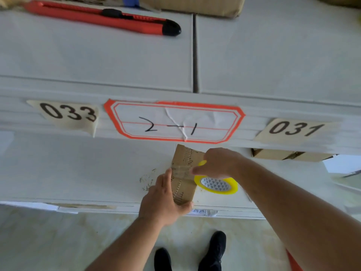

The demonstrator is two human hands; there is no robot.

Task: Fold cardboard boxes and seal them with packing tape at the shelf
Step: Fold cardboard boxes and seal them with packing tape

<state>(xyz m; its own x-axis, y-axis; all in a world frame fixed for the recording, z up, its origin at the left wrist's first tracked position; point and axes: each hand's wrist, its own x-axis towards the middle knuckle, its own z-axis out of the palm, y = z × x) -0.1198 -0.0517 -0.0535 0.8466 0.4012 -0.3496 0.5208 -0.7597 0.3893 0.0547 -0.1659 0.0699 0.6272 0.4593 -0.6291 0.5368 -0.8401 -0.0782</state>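
Your left hand grips the small brown corrugated cardboard box from its left side, thumb hooked under the near end, fingers flat along the side. The box sits on the lower white shelf, just under the red-bordered label marked "2-1". Your right hand is curled round the yellow roll of clear packing tape, which sits right against the box's right side. Its fingertips reach onto the box top where a strip of clear tape runs across. The two hands are close together, one on each side of the box.

Upper shelf: red and black utility knife lying flat, well apart from the box. Beige tags "033" and "031" flank the red-bordered label on the shelf edge. Another brown cardboard box is tucked in at the right on the lower shelf. Your black shoes show on the floor below.
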